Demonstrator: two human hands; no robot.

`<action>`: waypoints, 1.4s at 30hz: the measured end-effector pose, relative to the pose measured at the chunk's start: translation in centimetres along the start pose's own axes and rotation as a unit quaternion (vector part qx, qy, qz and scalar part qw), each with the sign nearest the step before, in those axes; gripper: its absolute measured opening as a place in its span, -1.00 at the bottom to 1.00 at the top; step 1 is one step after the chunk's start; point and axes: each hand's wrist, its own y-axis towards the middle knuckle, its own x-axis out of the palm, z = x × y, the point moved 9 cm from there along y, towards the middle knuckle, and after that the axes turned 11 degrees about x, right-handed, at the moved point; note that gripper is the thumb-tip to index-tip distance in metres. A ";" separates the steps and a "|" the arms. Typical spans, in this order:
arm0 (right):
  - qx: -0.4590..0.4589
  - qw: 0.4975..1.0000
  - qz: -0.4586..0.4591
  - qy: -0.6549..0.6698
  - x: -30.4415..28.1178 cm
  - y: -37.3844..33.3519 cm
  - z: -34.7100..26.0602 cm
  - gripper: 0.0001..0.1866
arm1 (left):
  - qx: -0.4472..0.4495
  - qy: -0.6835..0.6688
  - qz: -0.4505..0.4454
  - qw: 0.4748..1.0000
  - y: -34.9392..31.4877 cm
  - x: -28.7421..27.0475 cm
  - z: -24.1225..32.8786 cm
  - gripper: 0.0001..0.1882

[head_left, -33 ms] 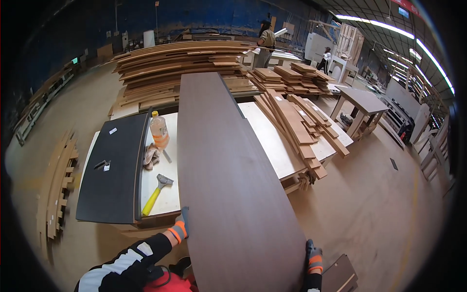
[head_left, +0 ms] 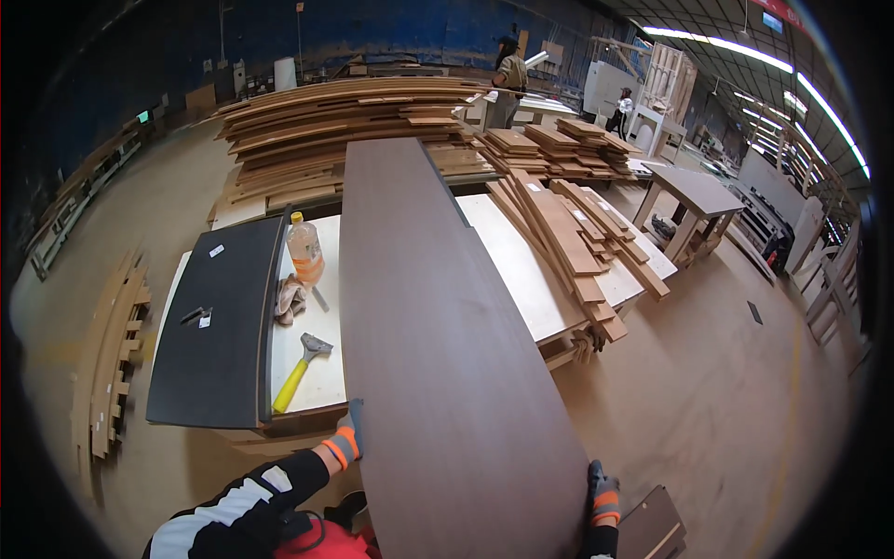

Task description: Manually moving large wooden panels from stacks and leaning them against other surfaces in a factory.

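A long brown wood panel (head_left: 438,317) runs from close in front of me out over the white-topped worktable (head_left: 512,270). My left hand (head_left: 348,436), in a grey and orange glove, grips its left edge near the table's front. On the opposite edge, closer to me, my right hand (head_left: 603,494) holds on in a matching glove. The fingers under the panel are hidden. Left of it on the table lie a scraper (head_left: 303,371) with a yellow handle and a crumpled cloth (head_left: 291,300). A clear bottle (head_left: 304,250) with a yellow cap stands behind them.
A dark panel (head_left: 219,326) covers the table's left side. Narrow boards (head_left: 563,228) lie at its right, and a tall board stack (head_left: 345,121) stands behind. More strips (head_left: 110,363) are at far left. A small table (head_left: 694,191) stands right; two people work farther back.
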 end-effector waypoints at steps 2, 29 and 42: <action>0.008 1.000 0.016 -0.012 -0.9 -0.7 1.4 -0.20 | 0.004 -0.014 0.003 1.000 -1.1 2.7 4.3 -0.46; -0.022 0.980 -0.171 -0.098 -1.2 -2.1 9.0 -0.24 | -0.266 -0.383 0.050 0.883 2.8 4.5 9.6 -0.36; -0.031 0.989 -0.133 -0.057 11.8 4.0 -25.6 -0.13 | -0.355 -0.443 0.096 0.818 2.7 2.7 7.9 -0.24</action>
